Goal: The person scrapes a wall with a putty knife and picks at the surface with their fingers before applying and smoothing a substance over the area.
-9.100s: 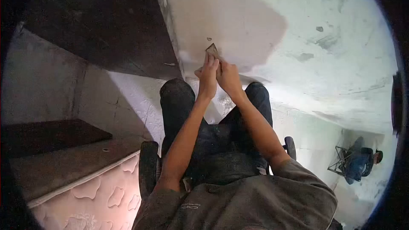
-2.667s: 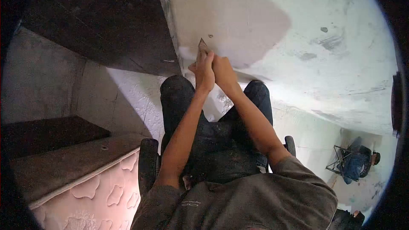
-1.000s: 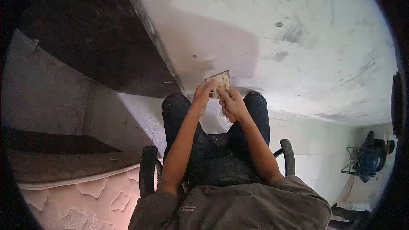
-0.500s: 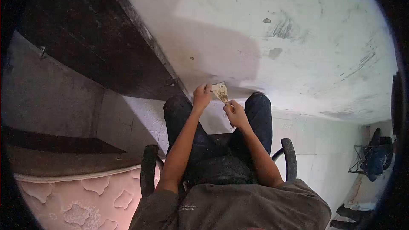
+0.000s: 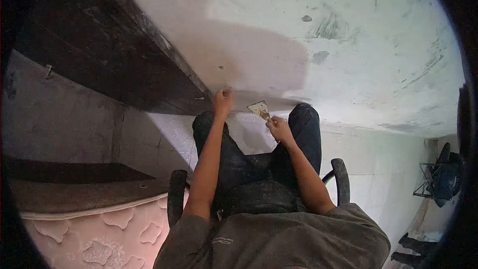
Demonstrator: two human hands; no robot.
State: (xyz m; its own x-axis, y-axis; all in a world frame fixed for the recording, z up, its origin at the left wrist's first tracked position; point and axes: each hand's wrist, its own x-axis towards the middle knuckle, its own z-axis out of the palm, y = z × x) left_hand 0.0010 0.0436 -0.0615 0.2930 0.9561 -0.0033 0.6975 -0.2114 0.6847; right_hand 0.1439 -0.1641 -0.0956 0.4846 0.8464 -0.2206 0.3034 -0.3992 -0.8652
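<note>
My right hand (image 5: 280, 128) is closed around the handle of a putty knife (image 5: 259, 109), held above the gap between my knees. Its wide blade points up and to the left, smeared with pale and brownish material. My left hand (image 5: 223, 102) is raised above my left knee, close to the lower part of the whitish wall (image 5: 264, 65). The fingers of that hand are curled together; whatever may be between them is too small to make out. Whether the fingertips touch the wall cannot be told.
I sit in a chair with black armrests (image 5: 338, 179). A dark wooden panel (image 5: 109, 45) slants along the left, with a pink quilted mattress (image 5: 99, 234) at lower left. A dark object on a metal frame (image 5: 440, 177) stands at far right. The wall has scuffs and small holes.
My left hand has moved away from the putty knife's blade, up and left toward the wall. My right hand still grips the putty knife, now slightly further right.
</note>
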